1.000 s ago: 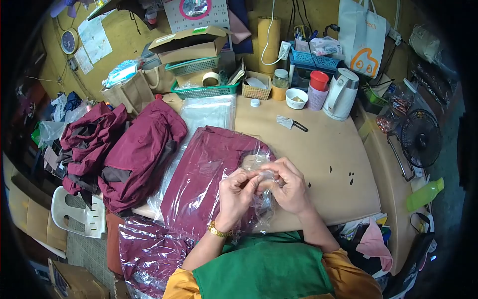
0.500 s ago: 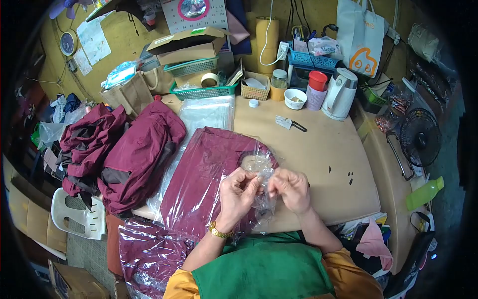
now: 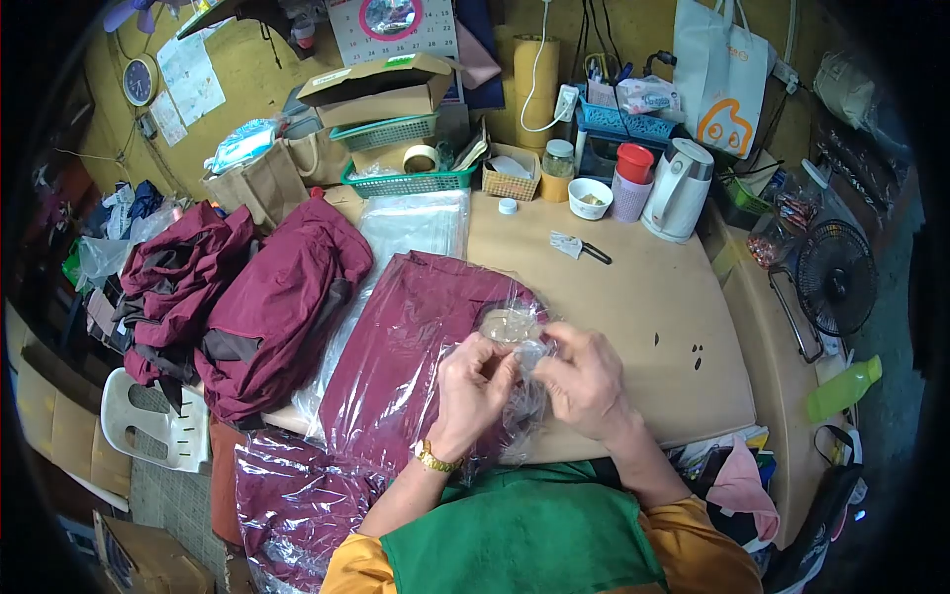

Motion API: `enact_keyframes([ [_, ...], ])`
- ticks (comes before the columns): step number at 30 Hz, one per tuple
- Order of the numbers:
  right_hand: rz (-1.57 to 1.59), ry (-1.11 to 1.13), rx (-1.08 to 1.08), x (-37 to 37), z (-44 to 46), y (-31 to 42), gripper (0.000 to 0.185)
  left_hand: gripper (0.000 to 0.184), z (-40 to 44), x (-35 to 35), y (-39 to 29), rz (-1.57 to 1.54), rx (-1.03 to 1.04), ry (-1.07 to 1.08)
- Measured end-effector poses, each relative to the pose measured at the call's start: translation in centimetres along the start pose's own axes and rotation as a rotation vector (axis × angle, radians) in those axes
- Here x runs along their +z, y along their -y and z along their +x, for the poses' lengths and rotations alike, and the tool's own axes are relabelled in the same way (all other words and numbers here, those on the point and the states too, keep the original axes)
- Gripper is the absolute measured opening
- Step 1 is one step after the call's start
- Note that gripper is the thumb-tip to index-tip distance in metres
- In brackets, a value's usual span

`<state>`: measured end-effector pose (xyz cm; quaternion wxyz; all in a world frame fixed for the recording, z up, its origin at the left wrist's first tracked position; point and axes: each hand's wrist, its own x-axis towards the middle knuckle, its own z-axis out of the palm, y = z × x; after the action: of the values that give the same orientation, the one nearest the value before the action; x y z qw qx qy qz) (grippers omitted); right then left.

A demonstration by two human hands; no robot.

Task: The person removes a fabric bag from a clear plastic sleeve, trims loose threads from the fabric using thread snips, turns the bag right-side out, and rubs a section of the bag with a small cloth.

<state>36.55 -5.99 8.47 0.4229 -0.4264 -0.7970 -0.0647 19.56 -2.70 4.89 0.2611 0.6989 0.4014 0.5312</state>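
Observation:
A folded maroon garment (image 3: 396,346) lies on the table inside a clear plastic bag (image 3: 524,401). My left hand (image 3: 473,388) pinches the bunched plastic at the bag's right end. My right hand (image 3: 582,381) is closed beside it, thumb and fingers on the same gathered plastic. Just past my fingertips the film forms a rounded, see-through fold; what lies in it is hard to make out. Another bagged maroon garment (image 3: 297,505) hangs below the table's front edge, at my left.
Unbagged maroon garments (image 3: 282,307) are piled at the left, beside flat clear bags (image 3: 421,223). Small scissors-like snips (image 3: 582,247) lie on the table (image 3: 643,297). At the back stand a green basket (image 3: 406,180), a bowl (image 3: 591,198) and a white kettle (image 3: 679,188).
My right hand has turned and shifted slightly, its fingers reaching over the gathered plastic. My left hand has stayed nearly in place, still pinching the bag.

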Motion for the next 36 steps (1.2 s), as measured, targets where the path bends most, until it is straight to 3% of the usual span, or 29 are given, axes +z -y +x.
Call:
enact_keyframes([
  [1,0.014,-0.073,-0.118,0.1,0.2,0.2,0.006,0.012,0.0,0.0,-0.5,0.129,0.118,0.004],
  [4,0.099,-0.127,-0.102,1.3,0.0,-0.7,0.008,0.013,-0.2,0.3,-1.5,0.248,0.188,0.043],
  [5,0.301,-0.127,0.120,1.7,-0.5,-0.8,0.011,0.011,-0.5,0.3,-1.9,0.185,0.163,0.061],
  [6,0.304,-0.127,0.117,2.4,-0.9,-1.1,0.011,0.011,-0.8,0.4,-2.0,0.187,0.162,0.059],
  [8,0.784,-0.245,0.531,3.8,-1.7,-1.9,0.012,0.011,-1.1,0.6,-2.0,0.099,0.161,0.075],
  [10,0.746,-0.246,0.528,3.9,-2.1,-2.2,0.012,0.013,-1.0,0.7,-2.0,0.076,0.161,0.058],
  [12,0.501,-0.205,0.289,3.5,-1.9,-1.9,0.012,0.011,-0.9,0.6,-1.8,0.084,0.116,0.086],
  [15,0.476,-0.125,0.183,2.1,-1.5,-1.1,0.015,0.010,-0.8,0.4,-1.3,0.088,0.124,0.061],
  [22,0.428,-0.099,0.249,2.1,-2.1,-1.6,0.020,0.014,-0.5,0.4,-1.9,-0.009,0.078,0.140],
  [28,0.172,-0.172,0.175,2.0,-2.1,-0.9,0.008,0.025,-1.1,1.1,-1.4,-0.059,-0.003,0.057],
  [30,0.489,-0.146,0.288,1.7,-1.7,-1.0,0.004,0.025,-1.1,1.1,-0.9,-0.068,0.012,0.066],
  [31,0.490,-0.146,0.289,1.9,-2.0,-1.8,0.004,0.026,-1.2,1.1,-0.7,-0.079,0.026,0.078],
  [33,0.934,0.169,0.463,2.2,-2.7,-3.7,0.013,0.029,-1.0,1.2,-0.4,-0.057,0.104,0.082],
  [34,0.931,0.169,0.464,2.1,-3.1,-3.9,0.013,0.032,-0.7,1.3,-0.4,-0.037,0.183,0.085],
  [36,1.383,0.167,0.837,1.6,-3.1,-3.9,0.019,0.035,0.1,0.7,-1.3,-0.045,0.274,0.123],
])
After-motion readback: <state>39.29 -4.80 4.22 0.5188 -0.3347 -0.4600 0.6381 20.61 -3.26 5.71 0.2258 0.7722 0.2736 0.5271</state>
